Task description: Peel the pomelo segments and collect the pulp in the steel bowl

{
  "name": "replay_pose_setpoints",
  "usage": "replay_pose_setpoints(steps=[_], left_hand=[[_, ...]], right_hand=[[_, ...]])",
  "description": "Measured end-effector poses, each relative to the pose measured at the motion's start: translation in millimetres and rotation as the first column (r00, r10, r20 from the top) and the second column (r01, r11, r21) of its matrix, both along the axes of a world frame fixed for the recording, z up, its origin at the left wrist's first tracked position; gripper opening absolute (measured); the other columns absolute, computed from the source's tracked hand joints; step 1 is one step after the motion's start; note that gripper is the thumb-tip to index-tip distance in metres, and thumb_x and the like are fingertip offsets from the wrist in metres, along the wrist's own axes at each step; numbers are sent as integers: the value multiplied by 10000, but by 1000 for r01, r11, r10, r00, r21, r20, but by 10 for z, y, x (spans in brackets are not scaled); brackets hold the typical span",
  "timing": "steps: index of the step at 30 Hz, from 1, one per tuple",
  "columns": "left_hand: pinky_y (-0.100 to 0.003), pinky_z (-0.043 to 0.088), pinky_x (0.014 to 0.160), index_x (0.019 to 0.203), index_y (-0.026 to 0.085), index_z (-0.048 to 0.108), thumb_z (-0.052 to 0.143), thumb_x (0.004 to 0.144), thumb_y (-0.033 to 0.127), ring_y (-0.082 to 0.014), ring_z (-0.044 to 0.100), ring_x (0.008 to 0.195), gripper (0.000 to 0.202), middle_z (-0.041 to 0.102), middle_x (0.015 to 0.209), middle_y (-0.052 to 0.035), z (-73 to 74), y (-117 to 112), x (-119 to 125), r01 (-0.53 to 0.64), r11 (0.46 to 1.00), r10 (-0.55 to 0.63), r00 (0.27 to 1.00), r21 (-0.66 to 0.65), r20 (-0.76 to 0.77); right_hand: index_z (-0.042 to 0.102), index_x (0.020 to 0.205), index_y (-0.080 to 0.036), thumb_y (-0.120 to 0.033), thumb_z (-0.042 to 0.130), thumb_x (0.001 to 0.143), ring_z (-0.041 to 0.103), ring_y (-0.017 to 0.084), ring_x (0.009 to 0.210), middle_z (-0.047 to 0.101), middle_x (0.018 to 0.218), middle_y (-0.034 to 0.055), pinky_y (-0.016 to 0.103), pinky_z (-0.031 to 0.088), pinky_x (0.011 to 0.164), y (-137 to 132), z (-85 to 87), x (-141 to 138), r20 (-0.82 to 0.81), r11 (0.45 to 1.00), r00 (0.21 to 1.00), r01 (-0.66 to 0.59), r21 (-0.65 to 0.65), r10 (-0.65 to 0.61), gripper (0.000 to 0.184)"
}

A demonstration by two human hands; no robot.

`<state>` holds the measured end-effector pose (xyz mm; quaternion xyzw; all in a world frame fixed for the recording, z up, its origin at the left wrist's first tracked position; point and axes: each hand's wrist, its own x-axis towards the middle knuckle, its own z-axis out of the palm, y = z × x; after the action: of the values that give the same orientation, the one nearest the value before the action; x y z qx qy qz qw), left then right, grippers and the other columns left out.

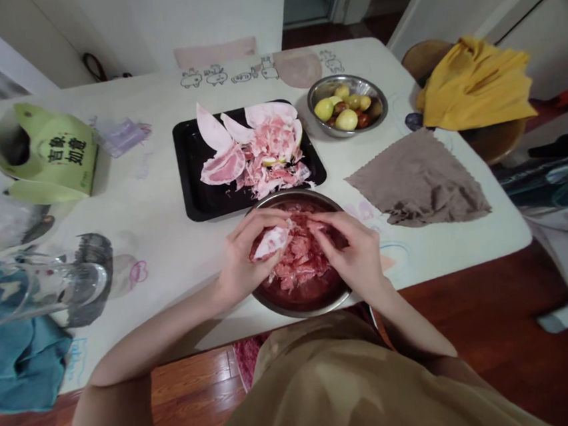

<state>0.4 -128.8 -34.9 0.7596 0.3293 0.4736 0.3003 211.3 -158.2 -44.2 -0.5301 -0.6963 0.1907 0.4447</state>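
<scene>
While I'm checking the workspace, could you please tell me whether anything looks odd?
Yes: purple scribbles mark the white table, unusual on a work surface. The brown cloth lies rumpled, not flat.

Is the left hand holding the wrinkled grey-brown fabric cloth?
No, the left hand holds a whitish fruit piece; the cloth lies on the white table.

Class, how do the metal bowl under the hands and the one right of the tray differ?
The near bowl holds reddish pulp; the far bowl holds round fruits. The left hand and right hand are over the near bowl, neither over the far bowl. Both are round and metal.
</scene>
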Motion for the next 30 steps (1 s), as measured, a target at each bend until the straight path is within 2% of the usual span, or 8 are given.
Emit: replay_pose_setpoints(steps=[2, 6, 10, 14, 20, 25, 30], left_hand=[[-373, 552, 962, 1079, 202, 638, 755, 853, 113, -202, 690, 1073, 269, 717, 1139, -80, 16, 15, 13, -27, 999, 28, 999, -26, 27], [-389, 539, 962, 1058, 189, 631, 770, 841, 117, -212, 676, 1066, 267, 704, 1119, -90, 54, 32, 28, -26, 997, 30, 998, -71, 59], [-411, 529, 969, 1065, 191, 637, 775, 827, 99, -227, 666, 1076, 289, 692, 1121, -94, 70, 29, 21, -15, 998, 18, 999, -53, 46], [-434, 536, 967, 1077, 196, 631, 771, 817, 86, -248, 673, 1090, 315, 656, 1130, -92, 69, 18, 13, 25, 998, -22, 998, -55, 58], [-420, 532, 968, 1108, 190, 634, 740, 833, 60, -236, 665, 1092, 322, 675, 1132, -92, 56, 0, 12, 55, 997, -54, 998, -59, 26], [-351, 540, 937, 1105, 210, 669, 770, 851, 108, -190, 677, 1023, 291, 711, 1075, -62, 33, 2, 33, -13, 997, 12, 1000, -70, -9], [-340, 544, 922, 1075, 206, 667, 786, 846, 138, -188, 689, 1006, 267, 715, 1049, -56, 3, 13, 17, -51, 993, 51, 999, -106, -2]], right_hand=[[694, 1180, -249, -130, 600, 952, 710, 212, 1067, 759, 1140, 53, 411, 591, 981, 13, 12, -6, 55, 998, 997, -55, 27, 53, 274], [679, 1210, -243, -104, 588, 948, 681, 219, 1125, 745, 1164, 65, 437, 569, 1014, 13, 79, -44, 25, 992, 994, -105, 75, 104, 310], [680, 1199, -233, -164, 672, 934, 677, 223, 1126, 750, 1150, 72, 437, 561, 1022, 11, 96, -84, 7, 987, 998, -69, 142, 69, 274], [681, 1180, -222, -231, 758, 890, 680, 231, 1089, 757, 1124, 73, 428, 570, 987, 33, 60, -127, 33, 986, 998, -57, 156, 52, 300], [696, 990, -232, -186, 686, 931, 693, 208, 924, 770, 934, 19, 409, 534, 901, 51, 65, -160, 72, 985, 997, 14, 170, -26, 75], [686, 954, -230, -170, 664, 926, 685, 202, 901, 757, 902, 11, 399, 496, 893, 49, 93, -127, 79, 985, 995, 42, 165, -55, 69], [670, 923, -224, -157, 649, 916, 673, 201, 876, 746, 868, 2, 390, 471, 875, 53, 92, -90, 137, 976, 986, 70, 205, -99, 70]])
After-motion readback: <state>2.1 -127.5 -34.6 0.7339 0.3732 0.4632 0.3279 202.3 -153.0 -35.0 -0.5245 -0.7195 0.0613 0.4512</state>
